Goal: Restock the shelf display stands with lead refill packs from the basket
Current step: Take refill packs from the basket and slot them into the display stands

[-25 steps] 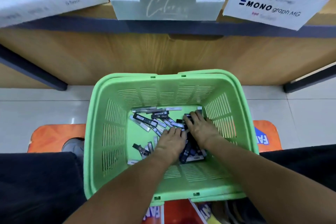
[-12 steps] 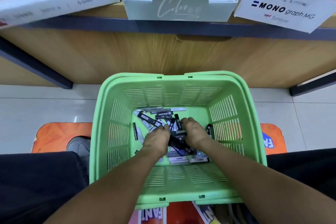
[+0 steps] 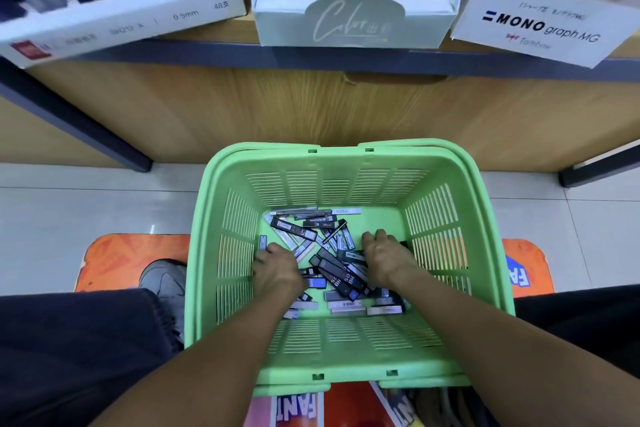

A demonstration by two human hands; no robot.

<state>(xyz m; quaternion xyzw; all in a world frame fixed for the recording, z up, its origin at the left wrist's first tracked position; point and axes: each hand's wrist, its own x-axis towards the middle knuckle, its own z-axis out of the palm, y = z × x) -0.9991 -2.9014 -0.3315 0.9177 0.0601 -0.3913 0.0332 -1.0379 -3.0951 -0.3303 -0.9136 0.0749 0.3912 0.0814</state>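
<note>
Green plastic makes up the basket (image 3: 349, 159), which sits on the floor at six o'clock from the shelf (image 3: 346, 57); its slatted walls are deep, so both arms reach down to the bottom. On the shelf, left to right, stand three stands: a white one (image 3: 145, 21) at eleven o'clock, a pale one (image 3: 353, 24) at twelve, a MONO one (image 3: 540, 29) at one.

The left hand (image 3: 277, 270) lies knuckles-up at nine o'clock on the basket floor, fingers curled down over the packs (image 3: 341, 276); whether it grips any I cannot tell. Packs lie loose and crossed between the hands, more along the twelve and six o'clock edges. The right hand (image 3: 384, 258) is at three o'clock, well apart from the left, fingers bent down onto the heap; its hold is also hidden.

These packs look like thin, stiff, smooth cases, probably light and prone to slide over each other. I judge it best to pinch one by its long edges, or scoop several together from both sides, keeping them flat and aligned so they slot endwise into a stand.
</note>
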